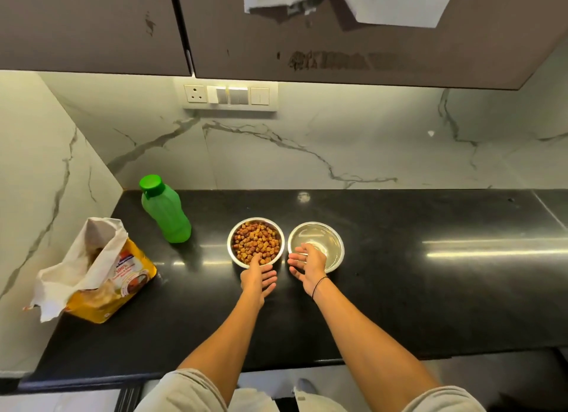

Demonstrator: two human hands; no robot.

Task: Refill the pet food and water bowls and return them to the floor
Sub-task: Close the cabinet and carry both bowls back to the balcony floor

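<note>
On the counter [399, 288], spread hands' grips touch kibble bowl [235, 251] and water bowl [336, 245].

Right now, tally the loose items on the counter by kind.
Steel bowls: 2, one with kibble, one with no kibble
Green bottle: 1
Pet food bag: 1
Total: 4

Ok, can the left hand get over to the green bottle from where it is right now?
Probably yes. The left hand is open at the near rim of the kibble bowl, and the green bottle stands capped to the bowl's left with only bare counter between.
</note>
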